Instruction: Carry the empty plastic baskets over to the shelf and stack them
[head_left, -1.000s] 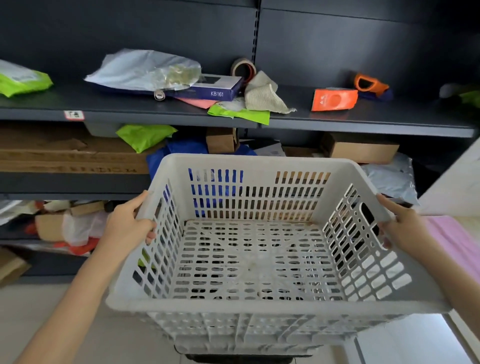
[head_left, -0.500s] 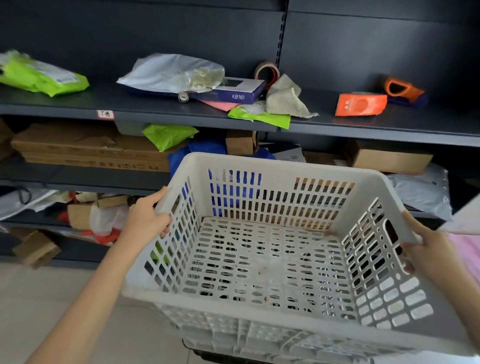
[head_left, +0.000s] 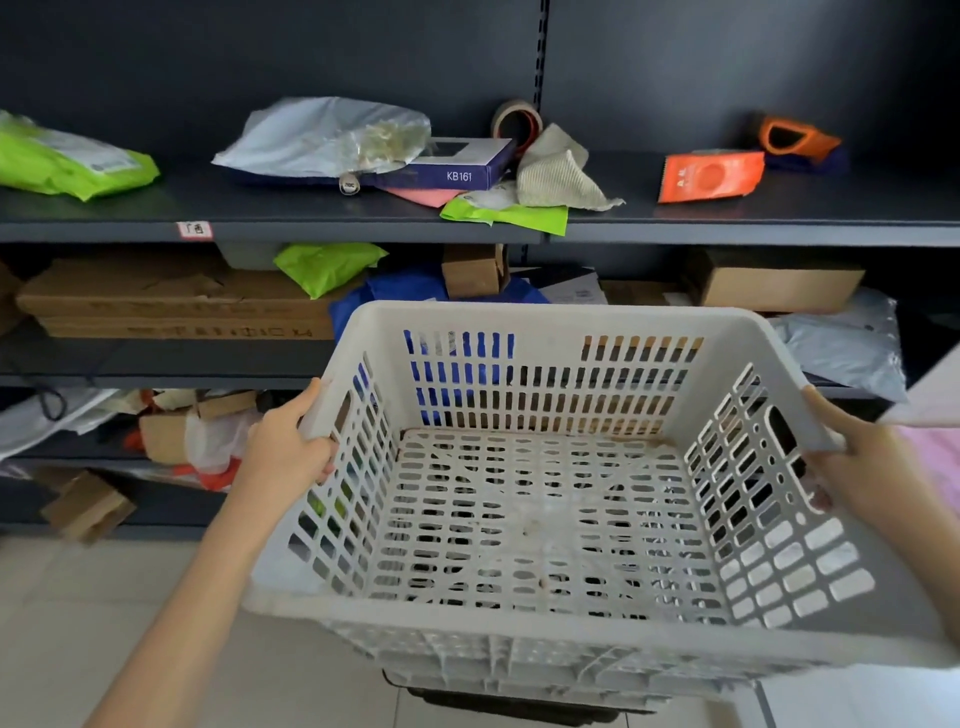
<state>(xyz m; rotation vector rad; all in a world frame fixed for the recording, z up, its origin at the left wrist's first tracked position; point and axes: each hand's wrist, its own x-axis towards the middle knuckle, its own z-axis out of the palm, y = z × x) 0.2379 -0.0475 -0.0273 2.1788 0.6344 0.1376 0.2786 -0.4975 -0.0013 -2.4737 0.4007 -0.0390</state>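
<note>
I carry an empty white slotted plastic basket (head_left: 550, 322) in front of me, level with the middle of a dark shelf unit (head_left: 332, 228). My left hand (head_left: 285, 452) grips its left rim, thumb on top and fingers curled under the edge. My right hand (head_left: 857, 467) grips the right rim by the handle cut-out. More white basket edges (head_left: 519, 670) show just beneath the front wall, nested under the one I hold; how many I cannot tell.
The top board holds a green bag (head_left: 72, 161), a grey mailer (head_left: 322, 135), a blue KB161 box (head_left: 457, 166), tape and an orange pouch (head_left: 709, 176). Cardboard boxes (head_left: 171, 306) and parcels fill the lower boards. Pale tiled floor (head_left: 78, 613) lies at the left.
The view and the basket have shifted left along the shelf, so the shelf items sit further right in frame. Both hands keep the same hold on the rims.
</note>
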